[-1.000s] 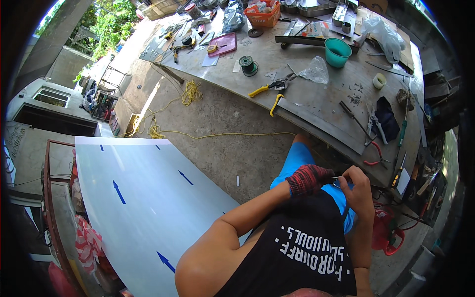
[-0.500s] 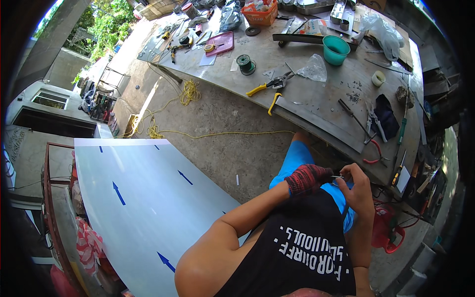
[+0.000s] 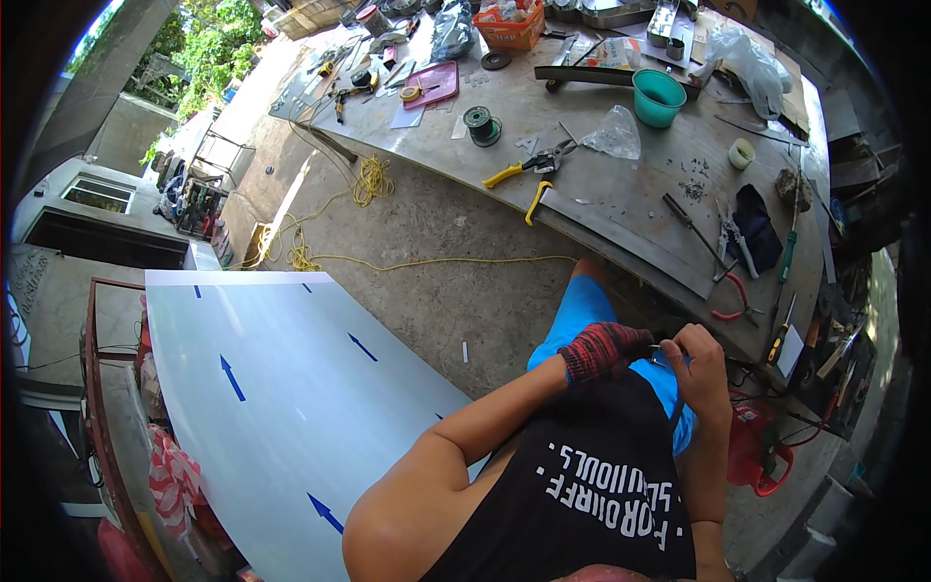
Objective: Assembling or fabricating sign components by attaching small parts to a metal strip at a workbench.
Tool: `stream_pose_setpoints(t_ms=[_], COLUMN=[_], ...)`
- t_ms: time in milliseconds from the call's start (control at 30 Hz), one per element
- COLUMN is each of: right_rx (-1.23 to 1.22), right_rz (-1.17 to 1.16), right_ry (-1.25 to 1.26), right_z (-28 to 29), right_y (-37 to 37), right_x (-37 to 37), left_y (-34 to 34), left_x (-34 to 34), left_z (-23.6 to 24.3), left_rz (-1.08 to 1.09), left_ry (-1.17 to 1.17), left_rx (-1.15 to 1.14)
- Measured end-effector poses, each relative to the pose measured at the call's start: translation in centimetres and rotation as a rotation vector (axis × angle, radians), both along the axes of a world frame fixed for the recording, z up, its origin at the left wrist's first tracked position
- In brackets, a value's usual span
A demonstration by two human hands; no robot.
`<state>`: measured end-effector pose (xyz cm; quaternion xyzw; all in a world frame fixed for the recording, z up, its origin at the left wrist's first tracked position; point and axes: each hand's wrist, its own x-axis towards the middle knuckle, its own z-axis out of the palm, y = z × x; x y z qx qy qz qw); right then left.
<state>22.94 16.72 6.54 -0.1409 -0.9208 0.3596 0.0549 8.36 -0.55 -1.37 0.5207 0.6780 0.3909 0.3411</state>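
Observation:
My left hand (image 3: 608,351), in a red and black knitted glove, is closed over my lap. Its fingertips meet a small shiny metal piece (image 3: 658,348) whose kind I cannot make out. My bare right hand (image 3: 700,371) is pinched around the other side of that piece, thumb and fingers close together. A dark strip shows below the right hand, partly hidden by it. The workbench's near edge is just beyond both hands, with red-handled pliers (image 3: 734,299) lying closest to the right hand.
The metal workbench (image 3: 621,218) carries yellow-handled snips (image 3: 533,165), a green wire spool (image 3: 481,126), a teal cup (image 3: 658,98) and an orange basket (image 3: 509,27). A large pale sheet with blue arrows (image 3: 281,388) stands at my left. Yellow cord (image 3: 436,264) crosses the floor.
My right hand's fingers have shifted slightly and curled closer over the small metal piece, so less of it shows. My left hand stays nearly still.

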Motion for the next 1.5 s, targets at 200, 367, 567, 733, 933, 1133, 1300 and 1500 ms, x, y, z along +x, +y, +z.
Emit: stream_pose_setpoints(t_ms=[200,367,567,733,933,1133,1300,1500], right_rx=[-0.137,-0.089,-0.072,-0.088,-0.174,-0.144,0.011,-0.002], right_rz=[-0.065,-0.042,-0.072,-0.115,-0.375,-0.219,-0.166,-0.181], right_ry=[0.089,0.046,0.054,0.214,0.251,0.242,0.3,0.295], right_z=[0.8,0.7,0.4,0.1,0.0,-2.3,-3.6,-4.0], right_y=[-0.7,-0.6,-0.9,-0.7,-0.7,-3.3,-4.3,-4.9], right_x=[-0.1,-0.3,0.3,-0.2,-0.2,-1.1,-2.2,-3.3], left_y=[0.3,0.4,0.0,0.5,1.6,2.6,3.1,3.1], left_x=[0.1,-0.1,1.0,0.7,-0.9,0.2,0.9,1.3], left_z=[-0.4,2.5,0.4,0.6,-1.7,-2.5,-2.1,-2.0], left_rz=[0.025,0.034,0.056,0.166,0.432,0.612,0.651,0.683], left_ry=[0.028,-0.303,-0.135,-0.439,-1.553,-1.855,-1.772,-1.713], left_rx=[0.181,-0.221,-0.058,0.009,0.17,0.361,0.43,0.417])
